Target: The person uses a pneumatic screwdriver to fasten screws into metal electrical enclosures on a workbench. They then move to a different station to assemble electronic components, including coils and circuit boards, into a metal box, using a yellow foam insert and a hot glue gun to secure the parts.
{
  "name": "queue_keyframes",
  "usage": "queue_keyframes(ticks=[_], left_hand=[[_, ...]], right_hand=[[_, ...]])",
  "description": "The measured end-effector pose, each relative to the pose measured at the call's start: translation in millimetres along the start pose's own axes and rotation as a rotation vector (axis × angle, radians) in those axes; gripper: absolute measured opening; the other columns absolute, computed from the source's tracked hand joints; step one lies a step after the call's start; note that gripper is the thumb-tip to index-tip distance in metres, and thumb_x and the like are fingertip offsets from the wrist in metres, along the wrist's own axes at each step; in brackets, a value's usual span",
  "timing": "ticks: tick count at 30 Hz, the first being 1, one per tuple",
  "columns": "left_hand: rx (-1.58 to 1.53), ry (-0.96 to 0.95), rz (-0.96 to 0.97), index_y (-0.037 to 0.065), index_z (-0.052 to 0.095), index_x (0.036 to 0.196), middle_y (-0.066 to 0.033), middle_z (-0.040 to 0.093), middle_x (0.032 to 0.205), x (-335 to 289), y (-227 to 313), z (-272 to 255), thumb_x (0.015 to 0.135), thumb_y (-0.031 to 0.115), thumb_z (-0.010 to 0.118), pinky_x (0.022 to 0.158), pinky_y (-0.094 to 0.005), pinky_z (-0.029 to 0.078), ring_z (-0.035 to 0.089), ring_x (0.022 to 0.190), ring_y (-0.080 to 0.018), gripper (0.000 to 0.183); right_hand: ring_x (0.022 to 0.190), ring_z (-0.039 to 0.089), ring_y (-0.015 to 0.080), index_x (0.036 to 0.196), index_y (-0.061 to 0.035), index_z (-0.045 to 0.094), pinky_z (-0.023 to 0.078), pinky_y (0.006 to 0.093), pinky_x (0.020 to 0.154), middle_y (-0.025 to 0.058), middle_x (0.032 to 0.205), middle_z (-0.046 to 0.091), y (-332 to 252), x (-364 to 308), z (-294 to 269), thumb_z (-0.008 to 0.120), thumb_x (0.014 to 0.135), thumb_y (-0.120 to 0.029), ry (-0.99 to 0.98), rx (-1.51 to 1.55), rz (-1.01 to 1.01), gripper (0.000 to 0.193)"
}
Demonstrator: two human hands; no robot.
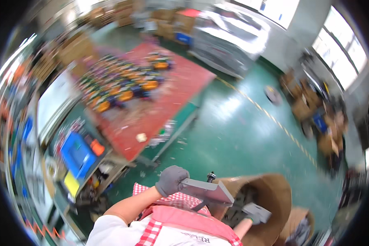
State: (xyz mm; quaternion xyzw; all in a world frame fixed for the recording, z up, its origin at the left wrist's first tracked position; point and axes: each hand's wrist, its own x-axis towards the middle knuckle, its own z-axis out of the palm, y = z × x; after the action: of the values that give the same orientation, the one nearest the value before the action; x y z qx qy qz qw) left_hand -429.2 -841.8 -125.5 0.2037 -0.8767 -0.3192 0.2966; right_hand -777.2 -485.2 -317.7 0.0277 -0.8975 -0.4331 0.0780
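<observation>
My left hand [171, 181], in a dark grey glove, is closed around the end of a bent grey sheet-metal piece [205, 191] in front of my body. Its fingers wrap over the edge and the sheet slopes down to the right. My right hand [255, 220] reaches over a large cardboard box [276, 190], with a green band at the wrist. It appears closed on a light grey metal piece [258, 212]; the fingers are blurred and partly hidden. Grey parts [235, 213] lie inside the box. A small black fitting [211, 177] shows just behind the sheet-metal piece.
Ahead to the left, a red-topped table [184, 86] carries rows of colourful parts [123, 82]. A blue bin [78, 154] stands at the left. Another cardboard box [301, 225] is at the lower right. A plastic-wrapped stack [229, 39] stands beyond the green floor [229, 123].
</observation>
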Motion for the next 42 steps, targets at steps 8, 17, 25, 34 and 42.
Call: queue_keyframes(ticks=[8,17,25,34,42], left_hand=[[0.189,0.553,-0.567,0.006,0.054,0.071,-0.0162,0.053,0.063,-253,-33,-211,0.088,0.048,0.055,0.054,-0.0445,0.041,0.054,0.061,-0.0388,0.046],[0.443,0.751,-1.136,0.007,0.061,0.078,-0.0163,0.061,0.071,-427,2,-294,0.086,0.053,0.054,0.060,-0.0465,0.046,0.061,0.070,-0.0366,0.048],[0.438,0.854,-1.506,0.006,0.060,0.076,-0.0172,0.059,0.068,-463,-1,-295,0.083,0.056,0.055,0.060,-0.0454,0.045,0.060,0.068,-0.0378,0.051],[0.448,0.566,-1.613,0.011,0.064,0.088,-0.0146,0.066,0.081,-422,-98,-400,0.085,0.035,0.054,0.069,-0.0465,0.050,0.065,0.081,-0.0349,0.026],[0.340,0.224,-1.444,0.013,0.061,0.103,-0.0152,0.065,0.095,-382,-249,-426,0.084,0.042,0.058,0.074,-0.0476,0.049,0.063,0.090,-0.0348,0.034]], right_hand=[[0.107,0.059,0.0275,0.127,-0.0006,0.053,0.048,0.0422,0.087,0.0132,0.130,0.053,-13,63,-247,0.045,0.093,-0.022,0.697,2.146,0.017,0.041],[0.109,0.057,0.0273,0.123,0.0024,0.054,0.047,0.0416,0.092,0.0144,0.121,0.057,-65,-333,-615,0.055,0.091,-0.029,-0.468,2.767,-1.321,0.045],[0.103,0.060,0.0212,0.124,0.0048,0.054,0.049,0.0333,0.089,0.0127,0.116,0.060,-206,-576,-707,0.056,0.091,-0.026,-1.106,1.714,-1.998,0.045],[0.097,0.061,0.0156,0.118,0.0018,0.058,0.048,0.0311,0.087,0.0080,0.110,0.063,-372,-721,-736,0.058,0.094,-0.027,-1.323,1.150,-2.221,0.038],[0.099,0.060,0.0347,0.107,-0.0113,0.061,0.047,0.0423,0.086,0.0140,0.107,0.062,-405,-729,-755,0.069,0.077,-0.024,0.147,1.132,-2.121,0.033]])
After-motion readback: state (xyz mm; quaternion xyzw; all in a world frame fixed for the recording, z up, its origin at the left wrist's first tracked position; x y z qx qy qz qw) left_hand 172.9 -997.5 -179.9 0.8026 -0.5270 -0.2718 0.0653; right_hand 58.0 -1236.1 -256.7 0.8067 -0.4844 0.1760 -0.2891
